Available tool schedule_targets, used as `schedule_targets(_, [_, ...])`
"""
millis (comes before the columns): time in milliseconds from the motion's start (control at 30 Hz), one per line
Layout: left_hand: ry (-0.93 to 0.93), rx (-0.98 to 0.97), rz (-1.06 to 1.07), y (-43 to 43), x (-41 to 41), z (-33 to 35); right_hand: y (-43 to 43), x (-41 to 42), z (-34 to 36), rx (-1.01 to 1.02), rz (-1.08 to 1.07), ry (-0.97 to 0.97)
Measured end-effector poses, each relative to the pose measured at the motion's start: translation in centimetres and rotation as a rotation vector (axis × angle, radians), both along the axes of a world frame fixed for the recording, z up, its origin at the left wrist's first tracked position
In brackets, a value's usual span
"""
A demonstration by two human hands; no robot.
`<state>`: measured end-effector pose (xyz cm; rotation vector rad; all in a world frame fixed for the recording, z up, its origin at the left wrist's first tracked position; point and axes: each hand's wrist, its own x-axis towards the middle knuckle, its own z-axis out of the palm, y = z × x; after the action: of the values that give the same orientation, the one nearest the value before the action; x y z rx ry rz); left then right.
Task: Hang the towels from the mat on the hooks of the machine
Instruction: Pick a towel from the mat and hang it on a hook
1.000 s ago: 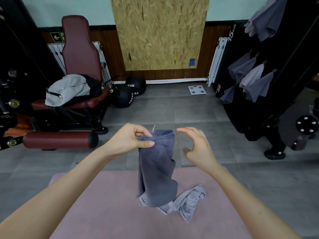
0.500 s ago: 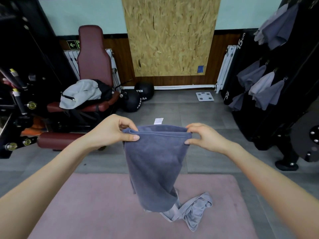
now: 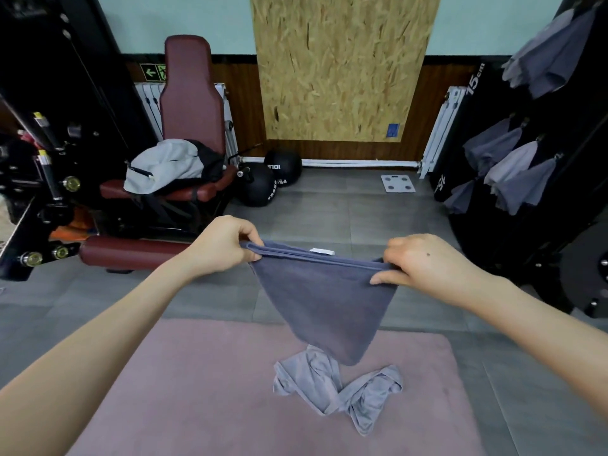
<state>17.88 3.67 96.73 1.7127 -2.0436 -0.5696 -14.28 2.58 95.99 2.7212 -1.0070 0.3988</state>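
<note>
Dark towel stretched above mat.
Left hand pinches its left top corner, right hand the right; beneath, a pale towel lies crumpled on the mat. Far right: grey towels hang on the machine.

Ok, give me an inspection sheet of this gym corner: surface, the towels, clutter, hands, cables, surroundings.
Surface: pink mat on grey floor tiles.
Job's things: dark grey towel held stretched above the mat; light grey towel crumpled on the mat; several hung towels on the black machine at right.
Clutter: grey jacket on the maroon seat; medicine balls and a scale near the wall.
Hands: left hand and right hand each pinch a top corner of the dark grey towel.
Cables: nothing seen near the mat or hands.
Surroundings: chipboard panel on the wall, radiators on either side.
</note>
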Motion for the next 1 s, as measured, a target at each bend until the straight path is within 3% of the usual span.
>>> schedule_targets(67, [0.026, -0.015, -0.022, -0.2, -0.6, 0.1, 0.0, -0.5, -0.7, -0.039, -0.028, 0.007])
schedule_targets(133, [0.039, -0.022, -0.048, -0.5, -1.1, 0.2, 0.2, -0.7, -0.5, 0.067, -0.091, -0.134])
schedule_targets(300, [0.155, 0.074, -0.077, -0.9, -1.8, 0.4, 0.8, -1.4, 0.2, 0.737, -0.326, -0.670])
schedule_targets(400, [0.019, 0.115, -0.133, -0.9, -3.1, 0.4, 1.2, -1.5, 0.7, 0.988, -0.306, -0.706])
schedule_targets(467, [0.043, 0.143, -0.078, -0.6, -4.3, 0.1, 1.5, -1.6, 1.1, 1.006, -0.325, -0.705])
schedule_targets(533, [0.195, 0.223, -0.002, -0.2, -5.0, -0.1, 1.8, -1.8, 1.3, 1.030, -0.351, -0.768])
schedule_targets(633, [0.406, 0.366, -0.060, 0.0, -4.9, 0.2, 2.5, -2.0, 1.7, 1.035, -0.337, -0.811])
schedule_targets(700, [0.435, 0.441, -0.155, 0.3, -5.0, 0.8, 2.8, -2.1, 2.1, 1.019, -0.321, -0.803])
schedule_targets(800, [0.431, 0.382, -0.179, 0.6, -5.7, 1.7, 2.9, -2.5, 2.9, 0.976, -0.284, -0.848])
schedule_targets(900, [0.589, 0.314, -0.159, 0.6, -6.6, 2.8, 2.9, -3.0, 3.0, 0.929, -0.237, -1.046])
schedule_targets(1000, [0.683, 0.319, -0.154, 0.4, -7.3, 4.3, 3.2, -3.1, 0.3, 1.005, -0.206, -1.263])
